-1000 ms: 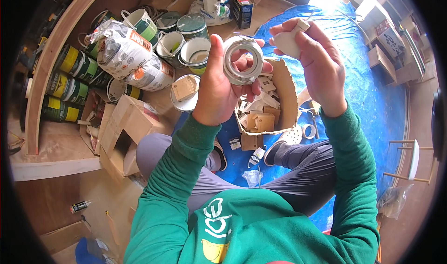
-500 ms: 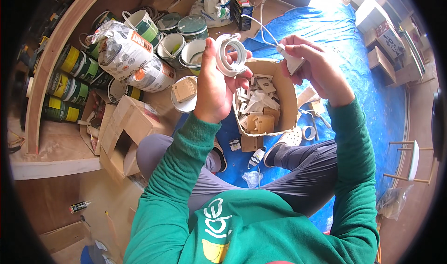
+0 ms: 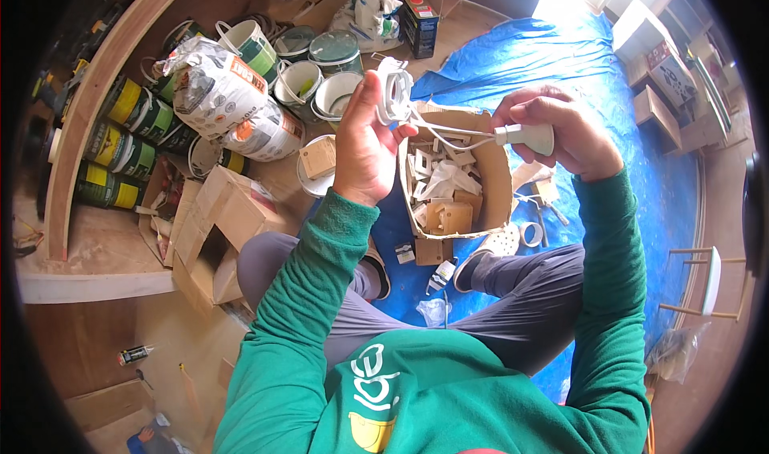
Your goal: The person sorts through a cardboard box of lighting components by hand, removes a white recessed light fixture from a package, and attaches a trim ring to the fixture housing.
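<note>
My left hand is closed around a white ring-shaped light fitting, held up beside my thumb and tilted partly side-on. White cable stretches from near this ring across to a white spotlight bulb in my right hand. My right fingers grip the bulb from above, with its narrow, cabled end pointing left and its wide end toward my palm. Below and between both hands stands an open cardboard box holding small cartons, white pieces and crumpled white wrapping.
Buckets and filled paper bags crowd the left, beside a shelf of tins. A torn cardboard box lies by my left knee. Blue sheeting covers the floor; a tape roll rests near my right shoe.
The bulb has turned in my right hand and moved slightly right, its cabled end now facing left. The ring has tilted side-on, and the cable that rose upward now spans between my hands.
</note>
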Available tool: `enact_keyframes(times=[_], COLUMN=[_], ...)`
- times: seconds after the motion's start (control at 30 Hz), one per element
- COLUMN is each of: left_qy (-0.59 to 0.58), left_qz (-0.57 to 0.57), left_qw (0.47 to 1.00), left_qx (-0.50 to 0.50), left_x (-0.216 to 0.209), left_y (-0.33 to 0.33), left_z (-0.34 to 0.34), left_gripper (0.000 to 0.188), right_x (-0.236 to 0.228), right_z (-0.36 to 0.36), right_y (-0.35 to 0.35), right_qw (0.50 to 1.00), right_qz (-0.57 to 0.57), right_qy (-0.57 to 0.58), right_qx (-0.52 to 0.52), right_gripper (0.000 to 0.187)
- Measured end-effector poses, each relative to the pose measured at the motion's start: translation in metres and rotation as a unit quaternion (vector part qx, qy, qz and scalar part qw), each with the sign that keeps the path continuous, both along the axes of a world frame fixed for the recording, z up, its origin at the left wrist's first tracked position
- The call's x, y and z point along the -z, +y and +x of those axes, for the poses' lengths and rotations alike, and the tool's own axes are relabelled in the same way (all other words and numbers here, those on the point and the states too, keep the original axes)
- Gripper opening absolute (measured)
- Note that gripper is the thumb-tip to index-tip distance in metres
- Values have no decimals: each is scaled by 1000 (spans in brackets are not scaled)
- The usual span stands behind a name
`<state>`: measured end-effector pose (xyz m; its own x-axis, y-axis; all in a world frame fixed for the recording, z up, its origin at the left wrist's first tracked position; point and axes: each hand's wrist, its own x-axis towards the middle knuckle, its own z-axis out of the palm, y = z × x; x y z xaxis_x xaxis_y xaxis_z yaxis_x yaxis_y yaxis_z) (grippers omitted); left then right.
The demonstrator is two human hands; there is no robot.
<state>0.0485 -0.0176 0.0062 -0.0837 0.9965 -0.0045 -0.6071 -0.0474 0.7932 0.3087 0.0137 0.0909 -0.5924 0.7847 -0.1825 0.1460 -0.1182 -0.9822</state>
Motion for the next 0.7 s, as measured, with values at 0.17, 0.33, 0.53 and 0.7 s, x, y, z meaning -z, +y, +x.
enact_keyframes(times=[0.17,0.33,0.53,0.7], left_qy=[253,382,543,565], left_qz=[198,269,296,324], left_qw=[940,867,748,711], left_qx=[-119,-173,-242,-263], left_x=[0,-6,-11,-16], left_y=[6,2,-3,-5], left_z=[4,5,2,1], left_gripper=[82,89,92,90], right_x=[-2,5,9,14], right_z=[10,22,26,26], right_y=[7,15,23,27], right_qw=[997,990,980,977], right_qz=[33,78,96,89], right_qy=[-63,-110,-150,-169], right_qx=[-23,-42,-88,-99], right_gripper=[35,37,40,47])
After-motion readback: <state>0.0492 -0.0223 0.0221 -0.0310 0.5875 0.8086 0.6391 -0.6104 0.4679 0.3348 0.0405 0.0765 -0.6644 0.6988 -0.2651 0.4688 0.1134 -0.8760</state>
